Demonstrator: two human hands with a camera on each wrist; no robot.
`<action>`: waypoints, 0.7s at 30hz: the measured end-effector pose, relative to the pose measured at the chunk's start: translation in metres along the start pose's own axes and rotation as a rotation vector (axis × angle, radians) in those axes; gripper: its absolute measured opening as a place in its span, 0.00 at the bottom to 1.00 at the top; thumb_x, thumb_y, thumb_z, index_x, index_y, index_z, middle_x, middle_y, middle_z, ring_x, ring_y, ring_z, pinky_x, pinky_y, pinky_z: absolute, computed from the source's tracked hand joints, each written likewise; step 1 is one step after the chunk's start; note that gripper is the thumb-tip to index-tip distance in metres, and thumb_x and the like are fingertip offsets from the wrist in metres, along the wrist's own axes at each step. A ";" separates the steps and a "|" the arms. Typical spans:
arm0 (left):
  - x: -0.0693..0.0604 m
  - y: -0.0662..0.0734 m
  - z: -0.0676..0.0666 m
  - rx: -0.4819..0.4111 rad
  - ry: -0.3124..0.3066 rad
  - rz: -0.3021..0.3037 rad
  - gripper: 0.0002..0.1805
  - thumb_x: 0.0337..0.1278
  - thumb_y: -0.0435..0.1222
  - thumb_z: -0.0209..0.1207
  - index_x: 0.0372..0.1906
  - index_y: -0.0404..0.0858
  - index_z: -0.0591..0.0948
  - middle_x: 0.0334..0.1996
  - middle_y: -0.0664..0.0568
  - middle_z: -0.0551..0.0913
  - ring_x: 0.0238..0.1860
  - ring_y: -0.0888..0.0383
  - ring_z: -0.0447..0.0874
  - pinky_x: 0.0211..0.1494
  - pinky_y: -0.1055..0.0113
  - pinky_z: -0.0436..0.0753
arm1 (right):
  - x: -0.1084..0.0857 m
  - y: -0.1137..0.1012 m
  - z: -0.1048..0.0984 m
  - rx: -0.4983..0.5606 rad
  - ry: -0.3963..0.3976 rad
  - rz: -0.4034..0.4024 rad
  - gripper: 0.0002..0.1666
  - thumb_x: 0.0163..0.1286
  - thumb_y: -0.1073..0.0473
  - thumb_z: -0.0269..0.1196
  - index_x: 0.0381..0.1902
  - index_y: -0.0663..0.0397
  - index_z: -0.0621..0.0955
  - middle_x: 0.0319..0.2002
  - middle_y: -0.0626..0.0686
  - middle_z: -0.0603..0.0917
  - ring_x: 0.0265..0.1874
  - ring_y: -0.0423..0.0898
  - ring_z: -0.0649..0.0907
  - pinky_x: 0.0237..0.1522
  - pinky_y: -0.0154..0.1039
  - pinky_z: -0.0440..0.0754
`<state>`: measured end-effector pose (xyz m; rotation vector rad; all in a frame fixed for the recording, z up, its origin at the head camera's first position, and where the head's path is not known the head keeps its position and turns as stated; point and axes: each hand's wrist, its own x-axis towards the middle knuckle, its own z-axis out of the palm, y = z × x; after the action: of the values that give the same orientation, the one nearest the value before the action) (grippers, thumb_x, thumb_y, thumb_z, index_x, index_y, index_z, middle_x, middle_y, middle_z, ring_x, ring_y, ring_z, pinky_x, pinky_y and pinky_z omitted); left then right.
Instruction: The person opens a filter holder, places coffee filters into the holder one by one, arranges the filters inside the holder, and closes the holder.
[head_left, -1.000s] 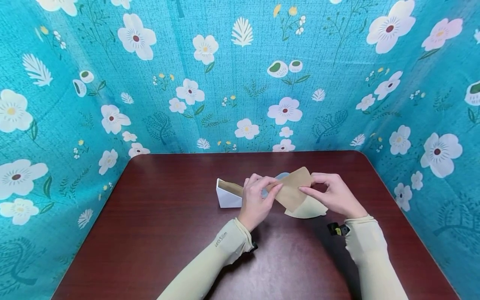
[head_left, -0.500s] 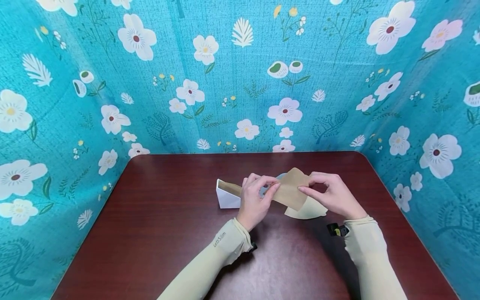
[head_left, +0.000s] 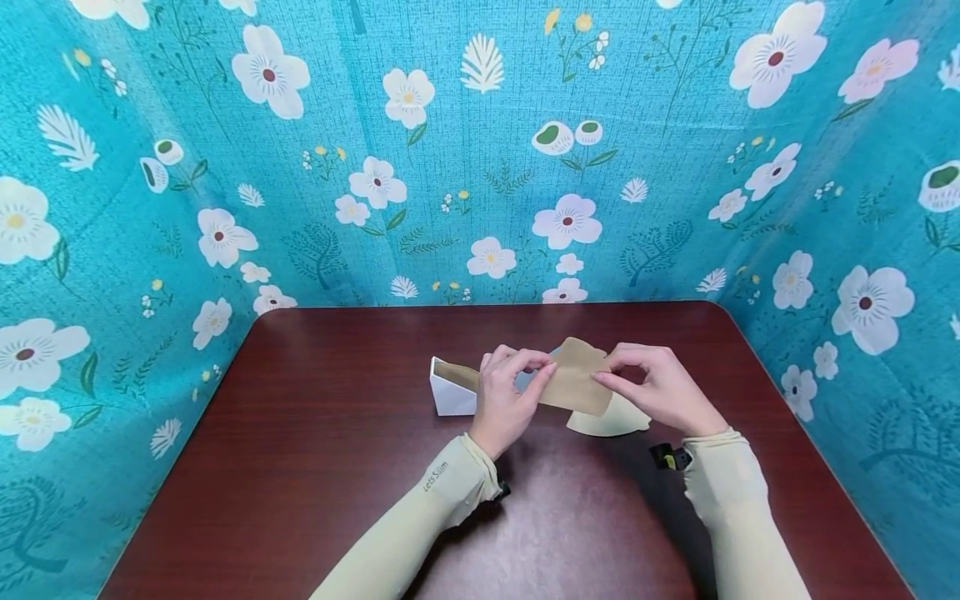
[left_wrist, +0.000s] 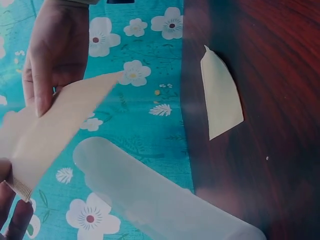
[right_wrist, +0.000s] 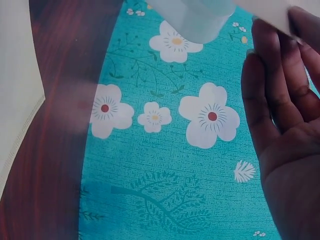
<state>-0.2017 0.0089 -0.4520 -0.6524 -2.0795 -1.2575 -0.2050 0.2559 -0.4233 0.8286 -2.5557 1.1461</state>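
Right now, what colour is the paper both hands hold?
Tan paper; shows best in the head view.

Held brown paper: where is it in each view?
Head: the brown paper is right of centre, pinched between left hand and right hand.
Left wrist: brown paper at the left, around mid-height, looking paler.
Right wrist: brown paper only partly shown, upper right, by the fingertips, also paler.
Shared landmark: the teal flowered cloth, in all three.
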 end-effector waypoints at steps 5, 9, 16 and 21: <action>0.000 -0.001 0.001 -0.002 0.024 -0.012 0.04 0.65 0.39 0.69 0.40 0.44 0.89 0.31 0.57 0.89 0.38 0.61 0.80 0.45 0.61 0.70 | 0.000 -0.001 0.002 0.014 0.021 0.014 0.13 0.64 0.62 0.75 0.37 0.33 0.88 0.32 0.36 0.85 0.34 0.36 0.82 0.39 0.32 0.82; 0.000 0.000 0.001 -0.004 0.018 -0.037 0.05 0.66 0.40 0.68 0.40 0.45 0.89 0.31 0.58 0.89 0.38 0.60 0.80 0.46 0.61 0.71 | -0.001 0.000 0.002 -0.003 0.005 0.025 0.12 0.64 0.61 0.75 0.37 0.33 0.87 0.32 0.36 0.85 0.33 0.36 0.81 0.38 0.33 0.82; 0.003 -0.002 -0.003 -0.014 -0.036 -0.027 0.06 0.64 0.41 0.70 0.42 0.44 0.89 0.34 0.57 0.90 0.41 0.59 0.80 0.48 0.60 0.71 | 0.001 0.000 -0.001 -0.030 -0.028 -0.004 0.13 0.62 0.62 0.76 0.38 0.35 0.88 0.32 0.36 0.86 0.32 0.36 0.82 0.35 0.31 0.82; 0.003 -0.004 -0.005 -0.005 -0.032 -0.014 0.05 0.63 0.39 0.70 0.40 0.44 0.89 0.33 0.57 0.90 0.40 0.59 0.80 0.47 0.59 0.71 | 0.002 -0.002 -0.001 -0.016 -0.001 -0.015 0.14 0.62 0.63 0.76 0.38 0.35 0.88 0.33 0.35 0.85 0.32 0.36 0.81 0.33 0.30 0.82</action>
<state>-0.2057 0.0033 -0.4506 -0.6658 -2.1111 -1.2683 -0.2057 0.2545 -0.4207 0.8439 -2.5517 1.1193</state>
